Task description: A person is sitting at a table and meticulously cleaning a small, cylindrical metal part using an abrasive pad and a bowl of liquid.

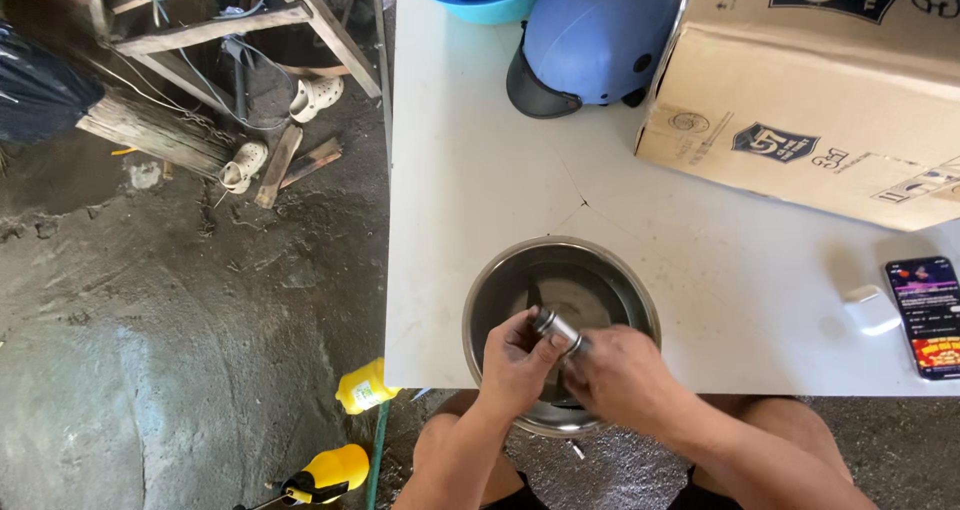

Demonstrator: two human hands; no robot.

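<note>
While both hands work over the steel bowl [560,270] at the table's [450,170] near edge, a small shiny metal cylinder [556,328] sits pinched between them: the left hand [515,360] curled around its lower end, the right hand [620,375] gripping its other end. Beyond lie a rounded blue helmet [600,35], a cardboard box [820,110] and a phone [928,315].

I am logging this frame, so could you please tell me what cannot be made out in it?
- Small silver metal cylinder: head view, lower end hidden by the fingers of the left hand and right hand.
- Round steel bowl: near rim and floor hidden by both hands.
- Blue plastic basin: cut off by the top edge.
</note>
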